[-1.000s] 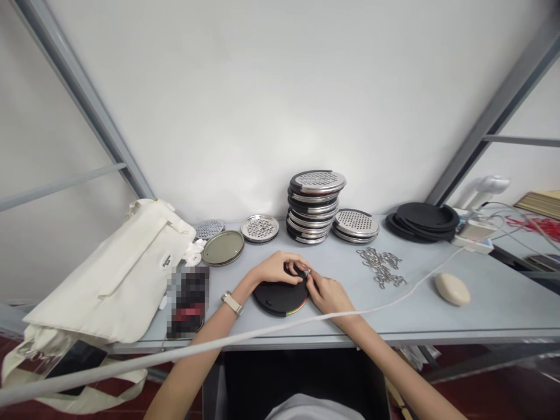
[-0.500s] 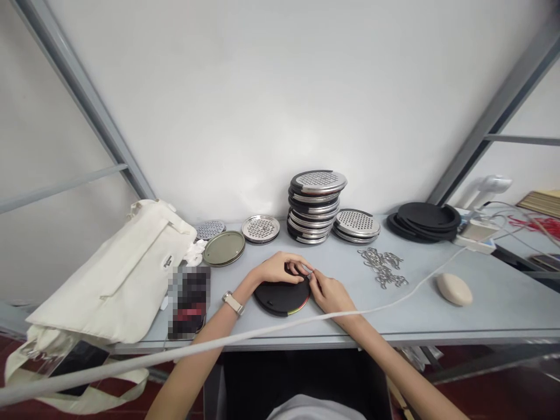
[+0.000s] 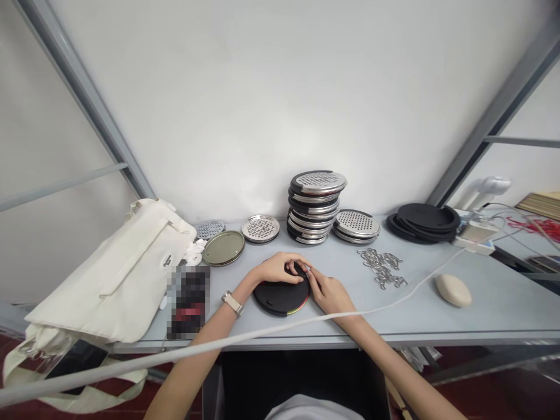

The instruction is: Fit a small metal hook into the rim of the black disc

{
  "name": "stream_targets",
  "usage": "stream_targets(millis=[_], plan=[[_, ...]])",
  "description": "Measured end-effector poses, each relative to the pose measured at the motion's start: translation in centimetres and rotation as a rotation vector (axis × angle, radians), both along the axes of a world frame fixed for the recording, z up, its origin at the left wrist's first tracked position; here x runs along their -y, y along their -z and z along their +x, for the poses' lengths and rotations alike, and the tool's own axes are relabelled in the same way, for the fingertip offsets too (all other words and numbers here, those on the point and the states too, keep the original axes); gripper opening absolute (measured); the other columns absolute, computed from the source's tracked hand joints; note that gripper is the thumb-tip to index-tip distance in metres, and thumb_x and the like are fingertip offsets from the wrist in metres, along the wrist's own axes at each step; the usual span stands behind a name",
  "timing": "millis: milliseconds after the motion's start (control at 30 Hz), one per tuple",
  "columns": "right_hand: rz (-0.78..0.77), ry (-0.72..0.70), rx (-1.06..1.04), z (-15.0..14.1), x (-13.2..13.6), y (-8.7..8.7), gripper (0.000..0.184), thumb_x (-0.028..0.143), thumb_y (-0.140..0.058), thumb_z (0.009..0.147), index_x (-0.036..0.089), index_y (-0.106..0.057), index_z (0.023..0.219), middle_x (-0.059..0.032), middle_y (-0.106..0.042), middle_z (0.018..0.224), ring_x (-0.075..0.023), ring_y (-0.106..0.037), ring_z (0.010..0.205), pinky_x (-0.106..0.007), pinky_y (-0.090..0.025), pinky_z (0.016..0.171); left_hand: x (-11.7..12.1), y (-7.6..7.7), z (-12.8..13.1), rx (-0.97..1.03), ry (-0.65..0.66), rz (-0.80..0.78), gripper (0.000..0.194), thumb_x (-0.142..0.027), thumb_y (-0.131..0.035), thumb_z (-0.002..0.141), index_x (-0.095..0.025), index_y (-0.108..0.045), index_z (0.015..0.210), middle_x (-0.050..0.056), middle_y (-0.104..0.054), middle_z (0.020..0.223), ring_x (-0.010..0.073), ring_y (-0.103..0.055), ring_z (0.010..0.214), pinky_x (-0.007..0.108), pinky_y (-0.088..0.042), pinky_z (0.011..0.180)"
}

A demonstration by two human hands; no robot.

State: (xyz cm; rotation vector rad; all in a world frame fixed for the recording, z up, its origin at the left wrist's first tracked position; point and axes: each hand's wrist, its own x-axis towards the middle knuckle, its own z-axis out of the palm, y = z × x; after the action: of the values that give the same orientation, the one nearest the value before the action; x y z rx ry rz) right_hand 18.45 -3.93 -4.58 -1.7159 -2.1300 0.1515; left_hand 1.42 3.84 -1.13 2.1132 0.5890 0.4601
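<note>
A black round disc [image 3: 280,298] with a red and yellow strip along its near right rim lies on the table in front of me. My left hand [image 3: 283,268] reaches over it, fingers curled round its far right edge. At that same edge, the fingertips of my right hand [image 3: 329,293] are pinched together, close against the left fingers. A small bit of something pale or shiny shows between the two hands, too small to name. To the right lies a loose pile of small metal clips or hooks [image 3: 381,267].
Behind stand a tall stack of round graters [image 3: 312,204], a lower stack [image 3: 357,224], a perforated disc [image 3: 260,228], green lids [image 3: 224,248] and black discs [image 3: 422,221]. A white bag [image 3: 109,274] lies left, a beige oval object [image 3: 454,290] right. A white cable [image 3: 280,329] crosses in front.
Both hands stay at the disc's far right edge; the right fingertips have shifted very slightly. The disc and the things around it look unmoved.
</note>
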Motion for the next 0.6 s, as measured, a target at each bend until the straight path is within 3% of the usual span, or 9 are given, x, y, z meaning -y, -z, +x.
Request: stream_targets(millis=[233, 600], plan=[[-0.024, 0.055, 0.161, -0.6, -0.1, -0.1, 0.039, 0.031, -0.018, 0.091, 0.016, -0.051, 0.105, -0.0066, -0.066, 0.068, -0.0157, -0.061, 0.057, -0.024, -0.028, 0.049, 0.0, 0.0, 0.0, 0.003, -0.005, -0.014, 0.048, -0.018, -0.061, 0.067, -0.017, -0.053, 0.114, 0.006, -0.061, 0.100, 0.0067, -0.051, 0.071, 0.019, -0.041, 0.068], [-0.025, 0.099, 0.179, -1.2, -0.4, -0.4, 0.044, 0.036, -0.014, 0.091, 0.026, -0.047, 0.119, -0.0049, -0.068, 0.076, -0.0172, -0.063, 0.065, -0.025, -0.037, 0.056, 0.1, -0.1, 0.0, 0.009, -0.025, 0.014, 0.049, -0.017, -0.061, 0.066, -0.018, -0.053, 0.114, 0.004, -0.060, 0.097, 0.0062, -0.050, 0.068, 0.019, -0.042, 0.067]])
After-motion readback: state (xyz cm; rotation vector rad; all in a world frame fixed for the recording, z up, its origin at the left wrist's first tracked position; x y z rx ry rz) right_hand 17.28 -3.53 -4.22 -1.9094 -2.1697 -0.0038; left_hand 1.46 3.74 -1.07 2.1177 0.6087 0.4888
